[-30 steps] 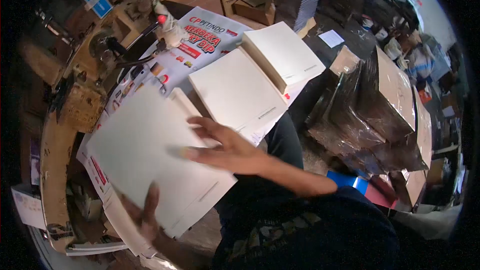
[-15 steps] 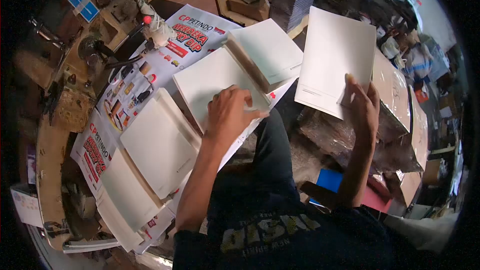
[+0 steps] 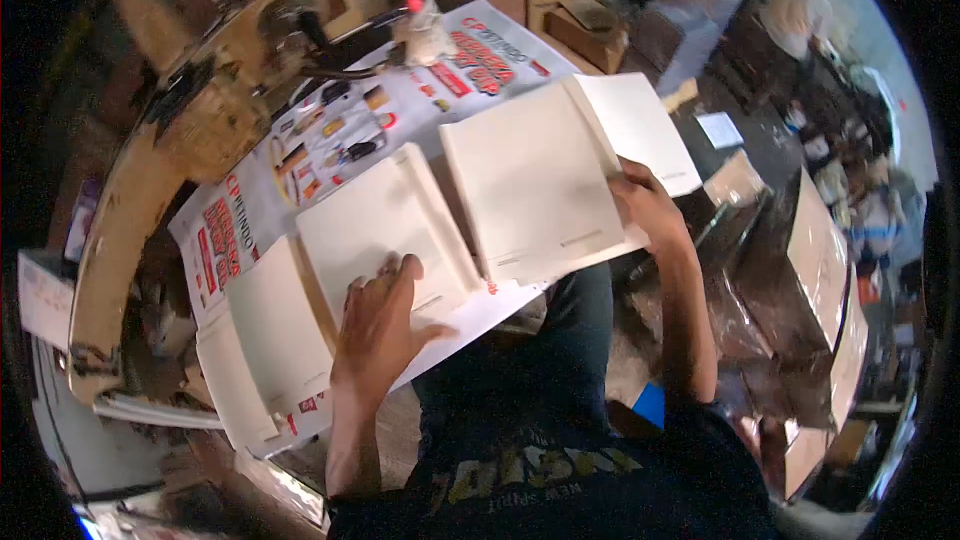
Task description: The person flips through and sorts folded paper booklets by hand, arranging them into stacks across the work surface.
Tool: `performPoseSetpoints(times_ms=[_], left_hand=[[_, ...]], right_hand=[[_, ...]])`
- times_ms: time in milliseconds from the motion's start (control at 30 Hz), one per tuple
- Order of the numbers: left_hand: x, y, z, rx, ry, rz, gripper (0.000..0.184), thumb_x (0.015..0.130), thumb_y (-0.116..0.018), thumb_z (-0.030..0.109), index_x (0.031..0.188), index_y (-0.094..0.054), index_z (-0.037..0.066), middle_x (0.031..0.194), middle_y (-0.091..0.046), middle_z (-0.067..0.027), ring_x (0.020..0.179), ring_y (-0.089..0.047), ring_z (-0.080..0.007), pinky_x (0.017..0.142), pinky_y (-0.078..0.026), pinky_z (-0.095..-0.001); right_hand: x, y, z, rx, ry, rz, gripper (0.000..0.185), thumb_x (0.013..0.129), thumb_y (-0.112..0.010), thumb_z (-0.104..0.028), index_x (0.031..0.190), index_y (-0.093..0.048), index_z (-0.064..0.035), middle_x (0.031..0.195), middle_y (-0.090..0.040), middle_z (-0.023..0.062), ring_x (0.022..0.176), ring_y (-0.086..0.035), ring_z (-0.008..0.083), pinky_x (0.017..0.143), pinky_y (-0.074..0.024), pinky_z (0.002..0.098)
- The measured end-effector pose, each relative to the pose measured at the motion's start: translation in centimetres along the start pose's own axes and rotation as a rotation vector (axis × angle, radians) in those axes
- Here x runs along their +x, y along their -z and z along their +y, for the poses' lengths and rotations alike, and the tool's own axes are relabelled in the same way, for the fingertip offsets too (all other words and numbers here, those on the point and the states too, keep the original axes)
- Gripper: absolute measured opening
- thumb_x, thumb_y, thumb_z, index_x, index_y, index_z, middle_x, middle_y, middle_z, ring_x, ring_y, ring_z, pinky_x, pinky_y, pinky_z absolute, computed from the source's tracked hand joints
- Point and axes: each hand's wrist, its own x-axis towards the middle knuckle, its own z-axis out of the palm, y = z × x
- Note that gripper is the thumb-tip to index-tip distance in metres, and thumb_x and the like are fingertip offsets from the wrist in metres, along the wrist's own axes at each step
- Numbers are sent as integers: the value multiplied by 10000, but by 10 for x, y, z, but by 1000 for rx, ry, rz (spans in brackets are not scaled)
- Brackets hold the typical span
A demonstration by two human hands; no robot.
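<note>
Stacks of cream paper sheets lie in a row on a printed poster sheet. My left hand (image 3: 380,325) rests with fingers apart over the lower edge of the middle stack (image 3: 375,230). At the right edge of a larger stack (image 3: 535,180), my right hand (image 3: 645,205) has its fingers curled, partly over the edge; whether it grips sheets is hard to tell. Behind that hand lies another white stack (image 3: 640,130). Two more piles, a left stack (image 3: 275,320) and a far-left stack (image 3: 232,380), overlap at the poster's lower left.
The poster (image 3: 350,140) lies under the stacks. A worn metal machine (image 3: 215,125) curves along the left. Plastic-wrapped bundles (image 3: 780,280) stand at the right. An open cardboard box (image 3: 590,30) is at the back, and another person (image 3: 795,15) is at the upper right.
My right hand has come back from the right, where it held up white sheets, to the larger stack. My left hand has moved left onto the middle stack. The view has turned.
</note>
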Motion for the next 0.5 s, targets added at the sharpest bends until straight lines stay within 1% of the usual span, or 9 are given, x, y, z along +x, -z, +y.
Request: performPoseSetpoints(times_ms=[133, 167, 200, 233, 267, 300, 333, 400, 500], left_hand=[[-4, 12, -22, -206, 142, -50, 365, 772, -774, 291, 938, -556, 48, 821, -634, -176, 767, -631, -356, 830, -464, -428], [-9, 10, -31, -387, 102, 26, 290, 804, -744, 246, 872, -560, 32, 755, -618, -167, 727, -640, -329, 781, -482, -405], [-14, 9, -38, -563, 61, 109, 241, 837, -714, 201, 805, -564, 15, 688, -603, -158, 687, -649, -302, 732, -500, -381], [-22, 19, -35, -649, 87, 192, 191, 865, -680, 136, 766, -576, 9, 739, -625, -125, 767, -671, -218, 708, -523, -335], [-33, 25, -42, -657, 109, 214, 191, 865, -680, 136, 766, -576, 9, 739, -625, -125, 767, -671, -218, 708, -523, -335], [-47, 30, -55, -637, 178, 258, 143, 871, -673, 121, 831, -595, 8, 784, -637, -108, 804, -669, -195, 733, -530, -329], [-62, 31, -66, -617, 248, 296, 114, 878, -667, 106, 896, -615, 6, 829, -649, -92, 842, -666, -172, 759, -538, -323], [-89, 25, -92, -930, 284, 404, 211, 826, -689, 42, 1022, -634, -15, 949, -647, -108, 1021, -623, -169, 890, -480, -326], [-107, 52, -100, -639, 194, 212, 339, 751, -774, 138, 1043, -633, 41, 1136, -635, -119, 1173, -567, -246, 1033, -400, -388]], right_hand=[[10, -17, -9, 217, -109, -105, 601, 884, -654, -311, 1326, -466, 49, 1134, -626, 160, 974, -610, 199, 849, -498, 307], [14, -15, -1, -212, 47, -13, 646, 884, -631, -399, 1325, -469, 45, 1167, -608, 171, 1016, -598, 219, 905, -481, 323], [9, -17, -2, -233, 57, -38, 646, 884, -631, -399, 1325, -469, 45, 1167, -608, 171, 1016, -598, 219, 905, -481, 323], [2, -21, -5, -436, 188, -167, 620, 907, -592, -392, 1325, -466, 49, 1198, -589, 176, 1039, -584, 224, 940, -458, 327], [2, -22, -9, -635, 323, -295, 597, 930, -554, -385, 1325, -464, 53, 1229, -570, 181, 1062, -570, 229, 976, -435, 330], [49, 6, 35, 149, 184, -530, 493, 973, -473, -279, 1304, -460, 86, 1293, -526, 207, 1119, -545, 243, 1035, -395, 322], [64, 6, 50, 133, 178, -553, 493, 973, -473, -279, 1304, -460, 86, 1293, -526, 207, 1119, -545, 243, 1035, -395, 322], [74, 1, 64, 912, -108, -472, 339, 823, -656, -3, 1156, -615, 48, 987, -668, 67, 900, -620, 131, 813, -489, 228], [-24, -95, -10, 189, 67, -447, 381, 826, -591, 19, 1206, -589, 45, 1030, -667, 88, 956, -606, 138, 831, -484, 250]])
